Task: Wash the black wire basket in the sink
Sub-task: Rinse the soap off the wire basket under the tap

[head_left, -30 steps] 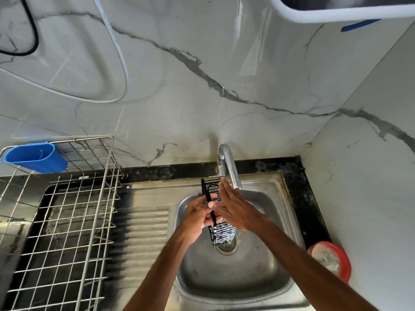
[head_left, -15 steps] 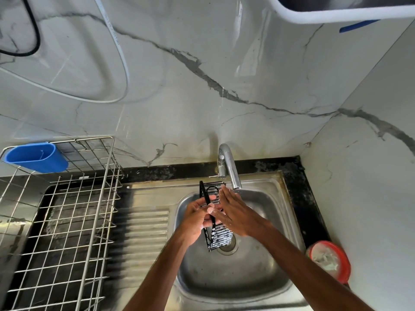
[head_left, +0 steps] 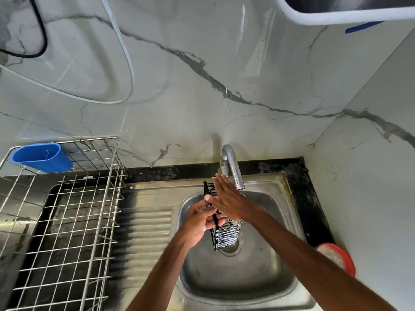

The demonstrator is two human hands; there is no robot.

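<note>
Our left hand [head_left: 200, 221] grips the black wire basket [head_left: 226, 235] by its edge, fingers curled round the wire. Our right hand [head_left: 229, 198] lies flat against it, fingers straight. The basket hangs tilted over the drain [head_left: 230, 249] in the steel sink [head_left: 269, 277], beneath the faucet [head_left: 231, 167]. We should rub along the wires and turn each face toward that faucet.

A single wide-angle view, worn on the person's head, looks forward and steeply down into the square stainless-steel sink [head_left: 258, 277], close enough that the left forearm [head_left: 161, 265] and right forearm [head_left: 314, 261] run in from the bottom edge. It faces the white grey-veined marble wall [head_left: 179, 108], which fills the upper half, with the silver wire dish rack [head_left: 67, 221] at the left margin.
</note>
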